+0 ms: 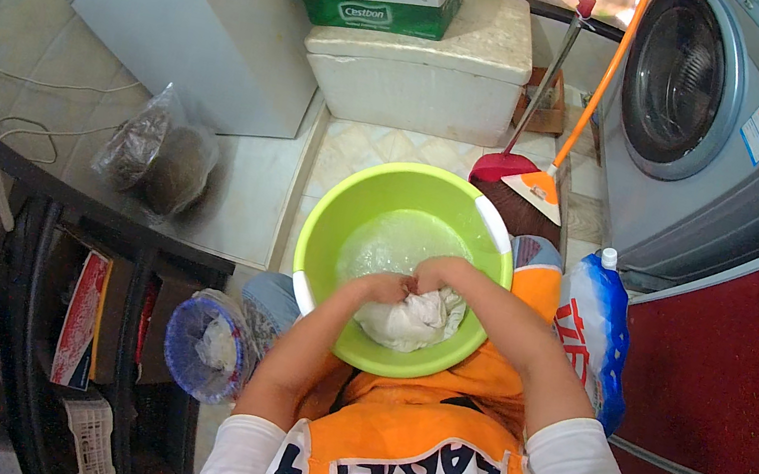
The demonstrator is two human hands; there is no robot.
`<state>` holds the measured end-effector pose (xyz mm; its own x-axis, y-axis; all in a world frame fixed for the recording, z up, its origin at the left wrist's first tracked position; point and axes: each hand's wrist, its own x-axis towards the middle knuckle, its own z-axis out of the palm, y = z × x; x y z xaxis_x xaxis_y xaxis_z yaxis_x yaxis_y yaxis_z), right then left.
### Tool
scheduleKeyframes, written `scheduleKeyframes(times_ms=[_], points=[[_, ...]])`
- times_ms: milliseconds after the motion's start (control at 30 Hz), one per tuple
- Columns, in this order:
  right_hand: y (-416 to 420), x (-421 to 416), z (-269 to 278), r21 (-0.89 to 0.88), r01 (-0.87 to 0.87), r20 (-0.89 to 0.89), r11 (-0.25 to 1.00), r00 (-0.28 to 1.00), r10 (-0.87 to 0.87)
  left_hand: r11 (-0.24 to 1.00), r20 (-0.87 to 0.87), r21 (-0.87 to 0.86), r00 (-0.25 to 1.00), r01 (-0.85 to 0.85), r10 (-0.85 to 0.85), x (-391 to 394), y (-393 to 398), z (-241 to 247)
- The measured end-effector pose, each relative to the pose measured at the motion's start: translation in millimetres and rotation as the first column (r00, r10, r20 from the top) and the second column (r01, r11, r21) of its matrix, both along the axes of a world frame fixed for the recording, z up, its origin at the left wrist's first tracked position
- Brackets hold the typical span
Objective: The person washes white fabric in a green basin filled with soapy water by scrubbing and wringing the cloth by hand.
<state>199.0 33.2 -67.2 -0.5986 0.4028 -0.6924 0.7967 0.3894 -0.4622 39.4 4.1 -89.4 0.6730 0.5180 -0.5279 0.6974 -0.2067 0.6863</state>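
A lime-green plastic basin (pixel 353 211) with white handle grips stands in front of me, close against my lap. Foamy water (pixel 400 241) covers its bottom. Wet white cloth (pixel 410 322) lies bunched at the near side of the basin, partly in the water. My left hand (pixel 389 287) has its fingers closed on the cloth's upper edge. Right beside it, my right hand (pixel 440 272) grips the same cloth, and the two hands nearly touch. The fingertips are partly hidden by the hands and the folds.
A lined waste bin (pixel 205 343) stands left, a blue-white detergent pouch (pixel 592 328) right. Beyond the basin are a broom (pixel 536 192), red dustpan (pixel 506 168) and foam box (pixel 413 91) under a carton (pixel 379 1). A washing machine (pixel 686 139) and red-doored cabinet (pixel 716 357) flank the right.
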Motion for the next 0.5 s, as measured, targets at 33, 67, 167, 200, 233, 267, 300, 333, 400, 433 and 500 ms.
scheduleKeyframes(times_ms=[33,67,167,200,233,267,300,333,400,433,500], points=[[-7.3,-6.2,5.8,0.011,0.010,0.040,1.000,0.999,-0.010,0.993,-0.015,0.081,0.996,0.090,-0.089,7.3,-4.3,-2.1],[-16.4,-7.2,12.6,0.065,-0.004,0.107,0.998,0.994,-0.003,0.991,-0.148,0.041,0.982,0.128,-0.120,16.1,-7.7,-4.3],[-25.3,-10.9,5.5,0.153,0.004,0.136,0.988,0.990,-0.025,0.986,-0.277,0.103,0.956,0.130,-0.097,21.1,-18.8,-18.6],[-27.2,-10.9,5.3,0.179,0.028,0.128,0.983,0.990,-0.052,0.983,-0.220,0.159,0.974,0.093,-0.057,21.3,-17.3,-16.2],[-29.7,-10.4,5.1,0.205,0.052,0.120,0.977,0.990,-0.078,0.981,-0.221,0.166,0.973,0.102,-0.064,20.1,-17.7,-13.8],[-30.0,-9.1,5.6,0.230,0.075,0.112,0.970,0.988,-0.103,0.979,-0.222,0.172,0.972,0.111,-0.071,16.8,-18.7,-11.2],[-26.0,-4.2,8.7,0.254,0.099,0.031,0.962,0.993,-0.110,0.976,-0.224,0.182,0.971,0.123,-0.080,15.7,-16.9,0.9],[-22.4,2.5,12.0,0.272,0.127,-0.050,0.954,0.992,-0.118,0.970,-0.182,0.234,0.983,0.062,-0.018,15.7,-14.8,24.0],[-17.2,12.5,33.2,0.270,0.230,-0.180,0.935,0.966,-0.186,0.950,-0.090,0.305,0.991,-0.067,0.099,10.1,-12.0,70.4],[-7.2,11.6,50.5,0.251,0.277,-0.232,0.927,0.947,-0.221,0.927,-0.010,0.308,0.974,-0.212,0.226,-6.3,-4.9,51.8],[10.8,22.1,54.0,0.265,0.554,-0.488,0.789,0.783,-0.386,0.818,0.241,0.313,0.874,-0.482,0.423,-18.8,7.2,58.5]])
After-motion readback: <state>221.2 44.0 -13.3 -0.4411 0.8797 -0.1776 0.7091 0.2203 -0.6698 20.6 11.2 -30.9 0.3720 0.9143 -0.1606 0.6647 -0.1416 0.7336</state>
